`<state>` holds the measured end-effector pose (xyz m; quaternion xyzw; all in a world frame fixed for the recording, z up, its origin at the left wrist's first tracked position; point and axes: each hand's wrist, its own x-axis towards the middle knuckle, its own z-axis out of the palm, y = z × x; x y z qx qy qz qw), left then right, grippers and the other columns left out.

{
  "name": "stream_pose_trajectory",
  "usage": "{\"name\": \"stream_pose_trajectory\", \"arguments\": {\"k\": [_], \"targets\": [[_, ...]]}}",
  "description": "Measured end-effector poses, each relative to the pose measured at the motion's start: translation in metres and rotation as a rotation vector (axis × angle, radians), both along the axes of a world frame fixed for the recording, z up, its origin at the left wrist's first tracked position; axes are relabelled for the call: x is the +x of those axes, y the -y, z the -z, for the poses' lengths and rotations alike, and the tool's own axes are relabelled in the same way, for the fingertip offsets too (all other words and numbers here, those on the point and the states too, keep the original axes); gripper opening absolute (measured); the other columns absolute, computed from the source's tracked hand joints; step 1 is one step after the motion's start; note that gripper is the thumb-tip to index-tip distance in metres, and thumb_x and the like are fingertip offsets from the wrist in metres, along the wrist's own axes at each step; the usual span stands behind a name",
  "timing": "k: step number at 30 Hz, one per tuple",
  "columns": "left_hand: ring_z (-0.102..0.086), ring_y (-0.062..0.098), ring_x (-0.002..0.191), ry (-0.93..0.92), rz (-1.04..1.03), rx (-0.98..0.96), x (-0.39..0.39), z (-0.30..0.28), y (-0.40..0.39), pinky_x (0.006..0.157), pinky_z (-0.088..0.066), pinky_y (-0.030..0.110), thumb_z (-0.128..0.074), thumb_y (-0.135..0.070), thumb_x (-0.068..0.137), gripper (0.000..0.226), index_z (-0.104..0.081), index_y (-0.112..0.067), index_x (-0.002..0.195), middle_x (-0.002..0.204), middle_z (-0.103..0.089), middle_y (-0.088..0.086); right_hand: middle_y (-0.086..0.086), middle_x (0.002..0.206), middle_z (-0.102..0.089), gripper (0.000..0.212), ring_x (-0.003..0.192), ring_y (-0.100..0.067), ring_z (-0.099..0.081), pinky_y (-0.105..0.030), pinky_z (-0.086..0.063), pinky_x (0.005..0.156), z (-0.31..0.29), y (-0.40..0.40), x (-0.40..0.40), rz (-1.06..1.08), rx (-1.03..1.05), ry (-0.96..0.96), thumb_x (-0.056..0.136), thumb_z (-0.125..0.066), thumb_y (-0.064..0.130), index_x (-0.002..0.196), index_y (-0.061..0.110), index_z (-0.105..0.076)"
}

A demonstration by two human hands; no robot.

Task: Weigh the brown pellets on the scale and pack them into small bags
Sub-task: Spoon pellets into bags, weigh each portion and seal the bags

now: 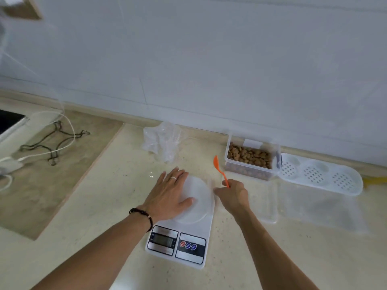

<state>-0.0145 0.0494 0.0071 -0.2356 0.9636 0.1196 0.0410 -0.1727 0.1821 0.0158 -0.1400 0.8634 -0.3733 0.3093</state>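
1. On the desk [109, 185], just under the left hand [167, 195]: white scale [182, 233] w/ round platter. Left hand lies flat, fingers straight and spread, pressing the platter's left side; holds nothing.
2. Right hand [232, 195], just right of the platter, is curled round the handle of the orange spoon [219, 169]. Spoon's long axis runs up and away from the hand, bowl end farthest, tilted slightly left.
3. Brown pellets [249, 156] sit in a clear open tub [251, 162] beyond the right hand, near the wall.
4. Crumpled clear bags [162, 141] lie beyond the left hand, apart from the scale.
5. Scale's long axis points from the person toward the wall, display end nearest; readout too blurred to read.
6. Handling, my guess: pellets light, dry, loose, so scoop, don't pinch; they'd roll if spilled. Bags thin, floppy, slippery; take 1 by its mouth edge. Spoon stiff, light; handle-end grip looks OK.
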Motion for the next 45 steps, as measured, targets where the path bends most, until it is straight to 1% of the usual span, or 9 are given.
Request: {"name": "stream_pose_trajectory", "arguments": {"k": [5,11,18,27,30,33,38,42,45], "targets": [[-0.004,0.016,0.149,-0.021,-0.005,0.087,-0.019,-0.005,0.000,0.121,-0.004,0.039,-0.043,-0.078,0.076,0.103,-0.012,-0.016,0.152,0.159,-0.018,0.002,0.000,0.074,-0.064,0.011,0.061,-0.010,-0.053,-0.016,-0.040,0.053,-0.003,0.005,-0.008,-0.007,-0.201,0.085,0.084,-0.062,0.006,0.087,0.007,-0.073],[-0.005,0.014,0.146,-0.050,0.048,0.188,-0.048,-0.041,-0.006,0.121,-0.007,0.034,-0.075,-0.072,0.056,0.140,0.012,-0.020,0.153,0.160,-0.006,-0.001,0.004,0.061,-0.063,0.016,0.041,-0.001,-0.044,-0.019,-0.033,0.047,-0.043,0.012,-0.021,-0.069,-0.353,0.150,0.087,-0.063,0.013,0.073,0.013,-0.070],[-0.035,0.015,0.127,-0.250,0.110,0.304,-0.067,-0.072,0.006,0.104,-0.035,0.031,-0.078,-0.054,0.059,0.113,-0.010,-0.031,0.147,0.139,-0.034,-0.007,0.005,0.052,-0.049,0.012,0.040,-0.004,-0.037,-0.016,-0.029,0.040,-0.078,0.007,-0.026,-0.075,-0.354,0.113,0.084,-0.068,0.009,0.072,0.010,-0.070],[-0.033,0.013,0.126,-0.256,0.240,0.388,-0.072,-0.102,0.025,0.105,-0.036,0.033,-0.081,-0.051,0.063,0.110,-0.014,-0.030,0.148,0.139,-0.032,-0.010,-0.005,0.060,-0.047,0.017,0.045,-0.011,-0.028,-0.021,-0.020,0.039,-0.108,0.009,-0.019,-0.007,-0.495,0.406,0.081,-0.064,-0.007,0.098,-0.002,-0.066],[-0.032,0.013,0.128,-0.234,0.274,0.365,-0.072,-0.103,0.030,0.106,-0.036,0.032,-0.080,-0.055,0.061,0.113,-0.013,-0.031,0.149,0.143,-0.032,-0.009,-0.007,0.061,-0.056,0.006,0.043,-0.010,-0.029,-0.020,-0.022,0.039,-0.114,0.010,-0.014,0.007,-0.478,0.337,0.085,-0.068,0.001,0.089,-0.003,-0.069],[-0.034,0.013,0.125,-0.255,0.320,0.377,-0.074,-0.110,0.027,0.103,-0.038,0.031,-0.081,-0.053,0.062,0.108,-0.016,-0.033,0.146,0.142,-0.036,-0.009,0.000,0.052,-0.057,0.019,0.039,-0.009,-0.030,-0.019,-0.024,0.038,-0.121,0.011,-0.009,0.003,-0.459,0.254,0.089,-0.067,0.010,0.072,0.000,-0.063],[-0.031,0.010,0.125,-0.234,0.350,0.438,-0.077,-0.121,0.022,0.104,-0.034,0.028,-0.084,-0.057,0.059,0.117,-0.011,-0.033,0.148,0.137,-0.032,-0.014,0.000,0.046,-0.045,0.023,0.040,-0.011,-0.032,-0.022,-0.027,0.042,-0.121,0.016,-0.006,0.086,-0.425,0.126,0.084,-0.059,-0.003,0.062,0.004,-0.059],[-0.036,0.009,0.113,-0.231,0.346,0.480,-0.078,-0.129,0.017,0.092,-0.040,0.025,-0.085,-0.048,0.062,0.091,-0.028,-0.028,0.130,0.111,-0.033,-0.019,0.005,0.044,-0.048,0.025,0.042,-0.009,-0.040,-0.022,-0.035,0.044,-0.125,0.020,-0.004,0.108,-0.373,0.005,0.081,-0.059,0.000,0.057,0.009,-0.057],[-0.034,0.007,0.114,-0.237,0.343,0.525,-0.082,-0.128,0.016,0.095,-0.042,0.028,-0.086,-0.043,0.060,0.083,-0.033,-0.027,0.122,0.114,-0.036,-0.016,-0.002,0.054,-0.051,0.015,0.051,-0.012,-0.047,-0.027,-0.042,0.052,-0.121,0.022,-0.009,0.118,-0.271,-0.140,0.076,-0.061,0.007,0.062,0.006,-0.056]]}}
